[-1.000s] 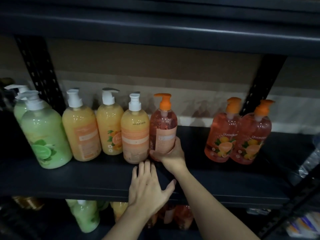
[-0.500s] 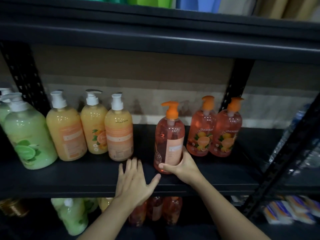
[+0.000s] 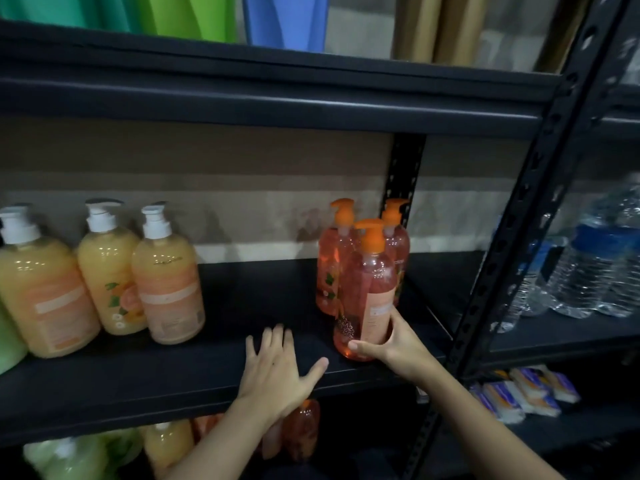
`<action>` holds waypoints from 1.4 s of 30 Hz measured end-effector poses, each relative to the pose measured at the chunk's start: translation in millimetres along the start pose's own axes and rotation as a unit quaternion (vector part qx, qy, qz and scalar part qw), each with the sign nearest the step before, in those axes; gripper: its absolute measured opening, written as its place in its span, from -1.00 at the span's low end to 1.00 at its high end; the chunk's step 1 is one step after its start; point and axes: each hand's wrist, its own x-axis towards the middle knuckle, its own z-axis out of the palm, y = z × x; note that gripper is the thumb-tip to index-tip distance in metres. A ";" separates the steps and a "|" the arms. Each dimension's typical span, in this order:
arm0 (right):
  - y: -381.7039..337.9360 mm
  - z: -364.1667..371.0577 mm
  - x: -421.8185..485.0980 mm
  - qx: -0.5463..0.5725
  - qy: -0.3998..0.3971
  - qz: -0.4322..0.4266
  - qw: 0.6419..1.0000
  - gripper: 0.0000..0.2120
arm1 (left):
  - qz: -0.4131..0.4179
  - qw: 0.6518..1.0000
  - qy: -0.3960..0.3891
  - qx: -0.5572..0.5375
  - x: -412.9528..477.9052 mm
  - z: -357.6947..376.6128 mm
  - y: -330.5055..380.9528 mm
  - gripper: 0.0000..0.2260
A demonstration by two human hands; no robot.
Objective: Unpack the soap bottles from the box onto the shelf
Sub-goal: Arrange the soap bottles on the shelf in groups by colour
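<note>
Head view: right grip [image 3: 398, 344] curls round the base of the upright pink soap bottle [image 3: 370, 289], standing on the shelf [image 3: 242, 299] just before two matching bottles [image 3: 330, 258]; left grip [image 3: 277, 368] lies flat, empty, farther left.

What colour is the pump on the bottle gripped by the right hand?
Orange, on the clear pink-orange bottle the right hand grips; head view.

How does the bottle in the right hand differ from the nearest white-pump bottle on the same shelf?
The held bottle has an orange pump and clear pinkish soap; the white-pump bottle holds opaque yellow-orange soap. The right hand grips the held bottle low down; the white-pump bottle stands untouched. Both are upright pump bottles on the same shelf.
</note>
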 end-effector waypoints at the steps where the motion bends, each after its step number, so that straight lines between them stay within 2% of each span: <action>1: 2.7 -5.8 0.3 -0.003 0.010 0.004 1.000 -0.07 | 0.004 1.000 -0.006 -0.003 3.6 -1.4 6.0 0.06; 6: 5.7 -21.2 5.1 -0.035 0.044 0.015 0.998 -0.07 | 0.001 1.000 -0.019 -0.024 22.0 -0.5 25.0 0.12; 11: 12.8 -23.6 13.2 -0.017 0.053 0.030 0.998 0.16 | -0.011 1.000 -0.017 -0.015 26.4 4.2 29.9 0.08; 15: 12.4 -23.8 15.3 0.009 0.054 0.029 0.998 0.10 | -0.017 1.000 -0.011 -0.008 26.0 4.6 31.0 0.05; 27: 13.2 -26.7 23.6 0.017 0.036 0.032 0.999 0.23 | -0.025 1.000 -0.004 -0.006 26.1 4.6 32.4 0.08; 36: 16.0 -35.4 14.8 -0.005 0.028 0.012 1.000 0.01 | -0.023 1.000 0.000 -0.007 25.3 4.5 32.1 0.04; 39: 19.8 -32.0 13.0 0.018 0.039 -0.023 0.999 0.10 | -0.023 1.000 0.000 -0.006 25.8 5.1 31.9 0.06; 42: 20.3 -15.9 10.4 0.032 0.082 -0.049 0.995 0.12 | -0.023 1.000 0.005 -0.009 26.7 5.8 32.3 0.08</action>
